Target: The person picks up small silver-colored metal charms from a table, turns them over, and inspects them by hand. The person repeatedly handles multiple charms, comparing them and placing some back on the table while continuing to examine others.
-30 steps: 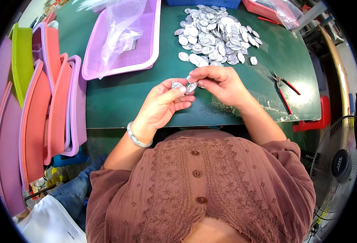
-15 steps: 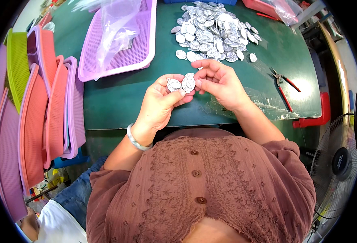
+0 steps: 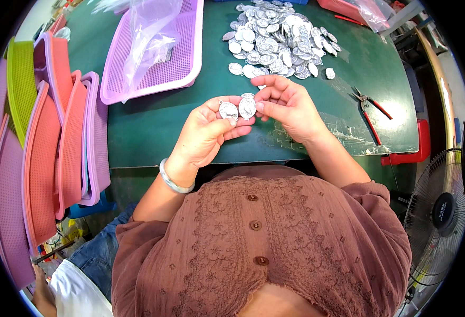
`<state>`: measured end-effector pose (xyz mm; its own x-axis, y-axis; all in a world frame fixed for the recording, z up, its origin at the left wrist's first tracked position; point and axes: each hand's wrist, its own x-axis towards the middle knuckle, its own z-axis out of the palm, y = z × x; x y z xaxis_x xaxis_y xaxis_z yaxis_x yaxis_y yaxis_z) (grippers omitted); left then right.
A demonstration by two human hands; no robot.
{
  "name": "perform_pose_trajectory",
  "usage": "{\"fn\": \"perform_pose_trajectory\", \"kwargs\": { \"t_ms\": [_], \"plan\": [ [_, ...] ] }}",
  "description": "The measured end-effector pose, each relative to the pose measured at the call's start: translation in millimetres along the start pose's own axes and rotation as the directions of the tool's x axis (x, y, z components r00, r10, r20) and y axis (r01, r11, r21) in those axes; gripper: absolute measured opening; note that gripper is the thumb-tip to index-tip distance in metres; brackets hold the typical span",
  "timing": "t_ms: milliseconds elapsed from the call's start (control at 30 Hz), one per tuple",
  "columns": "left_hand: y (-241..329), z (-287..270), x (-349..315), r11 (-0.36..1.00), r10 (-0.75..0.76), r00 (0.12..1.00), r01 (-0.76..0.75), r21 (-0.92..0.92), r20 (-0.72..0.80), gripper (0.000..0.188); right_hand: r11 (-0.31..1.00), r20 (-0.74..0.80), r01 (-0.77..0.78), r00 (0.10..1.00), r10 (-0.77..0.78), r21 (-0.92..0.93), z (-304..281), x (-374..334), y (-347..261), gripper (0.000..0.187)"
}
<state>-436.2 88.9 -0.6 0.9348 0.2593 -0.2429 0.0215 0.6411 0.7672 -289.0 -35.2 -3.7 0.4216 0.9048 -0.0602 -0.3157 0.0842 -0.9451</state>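
Observation:
My left hand (image 3: 205, 127) is closed on an oval silver medal (image 3: 228, 110) with a small loop at its top, the thumb pressing its lower edge. Beside it, a second oval medal (image 3: 247, 108) lies against the left fingers, and part of another shows behind its upper edge. My right hand (image 3: 288, 108) pinches the right side of that second medal between thumb and index finger. Beyond my hands, a heap of similar silver medals (image 3: 280, 39) lies on the green table (image 3: 201, 145).
A purple mesh basket (image 3: 187, 66) holding a clear plastic bag (image 3: 150, 39) stands at the back left. Red-handled pliers (image 3: 368, 113) lie to the right. Stacked coloured baskets (image 3: 45, 137) crowd the left side; a fan (image 3: 438, 211) stands at the right. Another person's arm (image 3: 43, 296) shows lower left.
My left thumb has slid lower, baring more of the left medal. The medals have shifted slightly, and a piece now shows behind the right one. My right hand has barely moved.

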Motion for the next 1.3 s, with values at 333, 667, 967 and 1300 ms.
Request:
{"fn": "perform_pose_trajectory", "kwargs": {
  "t_ms": [333, 667, 967, 1300],
  "plan": [
    [3, -5, -1, 0.999, -0.031, 0.998, 0.033, -0.028, 0.059, 0.039, 1.000, 0.000, -0.017, 1.000, 0.017, -0.001, 2, 0, -3, 0.038],
    [4, -11, 0, 0.996, -0.067, 0.992, 0.073, -0.054, 0.104, 0.042, 0.999, 0.007, -0.035, 0.999, 0.035, 0.005, 5, -1, -6, 0.037],
    [7, -11, 0, 0.993, -0.082, 0.990, 0.091, -0.077, 0.111, 0.036, 0.999, 0.007, -0.044, 0.999, 0.044, -0.009, 4, -1, -7, 0.036],
    [9, -11, 2, 0.993, -0.092, 0.990, 0.100, -0.070, 0.109, 0.035, 0.999, 0.004, -0.047, 0.999, 0.047, -0.026, 3, -1, -8, 0.035]
  ]
}}
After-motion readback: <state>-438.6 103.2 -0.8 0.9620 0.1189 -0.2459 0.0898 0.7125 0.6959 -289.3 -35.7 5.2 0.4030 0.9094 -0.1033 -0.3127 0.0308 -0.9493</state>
